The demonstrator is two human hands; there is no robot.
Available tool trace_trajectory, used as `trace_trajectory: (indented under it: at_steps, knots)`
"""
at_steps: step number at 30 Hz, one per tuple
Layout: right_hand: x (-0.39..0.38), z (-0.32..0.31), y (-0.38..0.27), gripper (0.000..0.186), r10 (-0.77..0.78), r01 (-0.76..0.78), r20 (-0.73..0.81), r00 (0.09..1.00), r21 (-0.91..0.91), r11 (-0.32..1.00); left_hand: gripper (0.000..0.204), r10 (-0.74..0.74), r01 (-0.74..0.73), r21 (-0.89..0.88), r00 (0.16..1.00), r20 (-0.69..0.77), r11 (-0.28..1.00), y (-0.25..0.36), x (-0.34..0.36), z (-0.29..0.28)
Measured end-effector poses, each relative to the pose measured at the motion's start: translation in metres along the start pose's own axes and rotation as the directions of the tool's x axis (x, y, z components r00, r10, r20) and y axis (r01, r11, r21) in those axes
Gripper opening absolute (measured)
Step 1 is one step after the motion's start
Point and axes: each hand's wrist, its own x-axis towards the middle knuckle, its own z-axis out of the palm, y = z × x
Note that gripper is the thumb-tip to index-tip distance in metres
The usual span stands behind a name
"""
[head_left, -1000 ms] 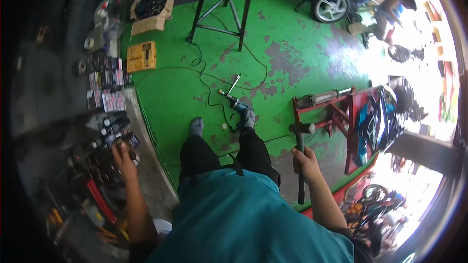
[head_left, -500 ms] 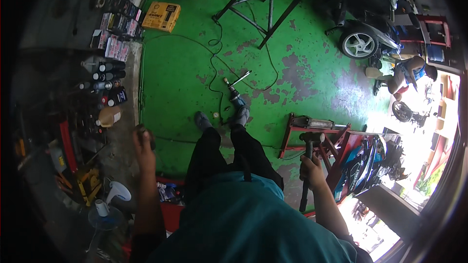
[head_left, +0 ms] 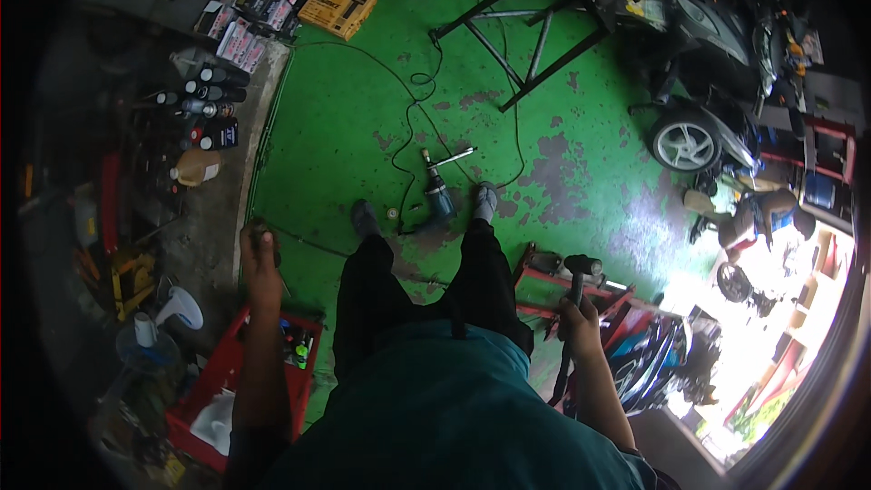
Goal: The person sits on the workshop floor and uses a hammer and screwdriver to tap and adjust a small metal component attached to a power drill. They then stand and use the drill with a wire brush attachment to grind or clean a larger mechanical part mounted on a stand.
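My right hand (head_left: pixel 579 319) is wrapped round the handle of a hammer (head_left: pixel 583 265), its thick head up and its dark handle slanting down below the fist. Out to the left, my left hand (head_left: pixel 263 272) is closed on a small dark object (head_left: pixel 258 230) whose kind I cannot make out; the fingers hide much of it. Between and ahead of my feet, a blue-grey corded power drill (head_left: pixel 440 203) lies on the floor, with its silvery side bar (head_left: pixel 454 157) pointing right. Neither hand touches it.
The drill's cable (head_left: pixel 408 141) loops over the green floor (head_left: pixel 336 145). A red tool cart (head_left: pixel 195 413) stands beside my left arm. Bottles (head_left: pixel 218 95) line the left ledge. A metal stand (head_left: pixel 535 45), motorcycle (head_left: pixel 687 141), red frame (head_left: pixel 535 263) and seated person (head_left: pixel 767 218) are ahead and right.
My feet have moved further apart, the right one stepping right. The view has turned, bringing more of the red cart into sight. Both hands keep their hold.
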Motion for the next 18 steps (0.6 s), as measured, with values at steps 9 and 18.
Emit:
trace_trajectory:
  at_steps: [9,18]
  knots:
    - [0.15,-0.122,-0.034,0.014,-0.082,0.15,0.191,0.978,-0.375,0.915,0.032,-0.082,0.092,0.001,0.9,-0.429,0.996,0.014,-0.157,0.059]
    - [0.213,-0.175,-0.023,0.017,0.114,-0.052,0.133,0.985,-0.4,0.915,0.04,-0.056,0.011,-0.096,0.874,-0.482,0.995,0.066,-0.204,0.156]
